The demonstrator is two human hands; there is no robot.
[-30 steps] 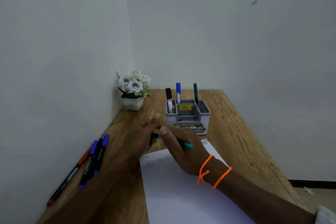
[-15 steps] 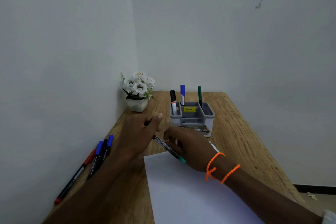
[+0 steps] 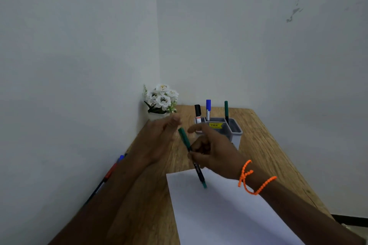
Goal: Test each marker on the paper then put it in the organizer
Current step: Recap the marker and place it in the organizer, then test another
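Note:
My right hand [image 3: 213,151] grips a green marker [image 3: 185,141] around its middle. The marker is tilted, its wide green end up by my left fingers and its lower end over the top edge of the white paper [image 3: 223,217]. Beside the upper end is my left hand [image 3: 159,139], fingers stretched out and holding nothing. The grey organizer [image 3: 236,132] stands behind my right hand with a black marker [image 3: 197,113], a blue marker [image 3: 208,108] and another green marker [image 3: 226,109] upright in it.
Loose markers lie along the left wall, among them a red one [image 3: 109,172] and a blue one [image 3: 120,158], partly hidden by my left forearm. A small pot of white flowers [image 3: 161,98] sits in the table's far corner. Walls close in left and behind.
My left hand has let go of the green marker and opened. My right hand has swung the marker from lying flat to steeply tilted, lower end over the paper.

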